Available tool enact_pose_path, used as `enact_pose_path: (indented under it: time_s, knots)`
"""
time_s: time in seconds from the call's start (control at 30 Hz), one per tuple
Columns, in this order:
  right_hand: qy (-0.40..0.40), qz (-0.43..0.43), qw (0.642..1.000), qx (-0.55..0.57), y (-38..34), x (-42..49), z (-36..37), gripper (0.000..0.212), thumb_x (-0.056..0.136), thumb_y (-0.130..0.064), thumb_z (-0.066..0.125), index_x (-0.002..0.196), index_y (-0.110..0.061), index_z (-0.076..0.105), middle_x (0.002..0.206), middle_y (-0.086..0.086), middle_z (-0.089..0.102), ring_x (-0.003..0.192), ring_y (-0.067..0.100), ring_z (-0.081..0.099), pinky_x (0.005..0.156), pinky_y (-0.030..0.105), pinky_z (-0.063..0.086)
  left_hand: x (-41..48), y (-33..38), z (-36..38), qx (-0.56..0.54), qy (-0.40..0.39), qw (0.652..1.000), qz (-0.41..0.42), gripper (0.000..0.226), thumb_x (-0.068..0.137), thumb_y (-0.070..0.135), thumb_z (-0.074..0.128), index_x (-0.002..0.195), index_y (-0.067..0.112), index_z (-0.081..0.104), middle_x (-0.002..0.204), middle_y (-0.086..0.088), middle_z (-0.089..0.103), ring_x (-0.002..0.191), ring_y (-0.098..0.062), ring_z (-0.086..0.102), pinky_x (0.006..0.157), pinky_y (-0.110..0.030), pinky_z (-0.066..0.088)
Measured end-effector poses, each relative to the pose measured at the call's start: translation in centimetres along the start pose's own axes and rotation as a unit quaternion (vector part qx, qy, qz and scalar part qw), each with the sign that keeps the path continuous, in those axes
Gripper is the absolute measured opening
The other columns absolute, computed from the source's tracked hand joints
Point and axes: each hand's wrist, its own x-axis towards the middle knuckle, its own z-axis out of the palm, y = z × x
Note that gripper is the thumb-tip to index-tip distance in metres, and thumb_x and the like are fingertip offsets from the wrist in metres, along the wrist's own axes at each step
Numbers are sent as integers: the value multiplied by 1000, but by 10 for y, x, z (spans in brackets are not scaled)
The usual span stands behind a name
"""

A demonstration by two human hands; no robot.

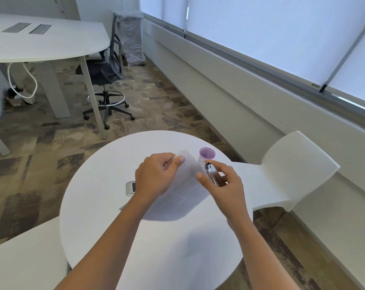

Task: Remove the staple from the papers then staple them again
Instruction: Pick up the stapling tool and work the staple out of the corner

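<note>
Over a round white table [106, 206], the left hand [154, 177] pinches the papers [188, 185] by their far edge; the right hand [223, 185] is closed around what appears to be a stapler [212, 173] at their right edge; a purple-lidded cup [206, 154] stands just beyond.

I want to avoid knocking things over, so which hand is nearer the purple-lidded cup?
Right. The right hand is just below the purple-lidded cup, its fingers beside the cup's base, holding a stapler. The left hand grips the papers farther to the left.
</note>
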Motion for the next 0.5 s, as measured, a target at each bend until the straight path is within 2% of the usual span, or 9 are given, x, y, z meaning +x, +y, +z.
enact_pose_path:
  time_s: [0.07,0.13,0.2,0.23,0.27,0.33,0.37,0.43,0.5]
  knots:
    - [-9,-44,999,-24,-3,7,-2,43,69,-30,86,108,-33,67,107,-15,59,94,-5,58,77,7,46,2,0,0,0,-14,1000,10,42,90,53,58,59,24,55,46,6,44,49,-12,42,50,-27,27]
    - [-25,-75,996,-35,-7,13,-1,40,66,-23,88,101,-30,70,103,-10,57,84,-4,59,73,7,45,3,2,1,-10,-29,999,30,36,90,52,59,57,38,57,49,15,53,52,-9,48,51,-25,28]
    - [-41,-91,994,-50,-10,18,1,30,64,-18,88,73,-37,67,88,-10,56,64,-1,54,63,8,41,3,4,2,-36,-43,997,53,34,89,49,61,58,38,57,51,16,53,52,-8,47,51,-25,29]
    - [-37,-107,991,-71,-8,21,2,37,64,-18,88,59,-38,57,79,-11,54,59,1,50,59,9,38,2,5,2,-56,-49,995,63,31,89,49,62,60,37,60,51,14,54,54,-8,48,54,-26,32]
    - [-26,-122,988,-95,-6,22,3,45,65,-18,88,53,-36,48,72,-12,53,56,3,47,57,11,35,2,6,3,-83,-50,993,70,26,88,48,63,65,36,64,56,14,57,60,-6,51,59,-27,37]
    - [16,-146,980,-131,-2,22,6,45,67,-21,87,54,-32,46,71,-15,53,56,5,46,55,19,37,-2,8,3,-98,5,992,84,12,86,42,68,89,31,73,87,15,69,90,-7,57,83,-34,45]
    - [40,-160,976,-140,0,20,7,39,68,-21,86,57,-31,50,74,-17,55,56,4,47,54,23,39,-6,9,5,-81,66,991,82,25,85,39,71,106,25,71,107,14,67,105,-6,53,98,-34,40]
    - [91,-199,965,-146,2,16,10,27,71,-14,84,65,-31,64,81,-19,58,60,3,51,52,26,41,-17,15,8,-125,186,975,-5,56,82,41,72,130,19,53,127,10,50,121,-9,42,105,-27,30]
    - [137,-265,939,-173,4,11,12,22,71,-3,80,73,-24,73,84,-15,61,62,9,56,49,28,43,-29,28,7,-294,179,918,-197,67,80,52,68,129,18,39,122,4,42,119,-19,46,95,-28,39]
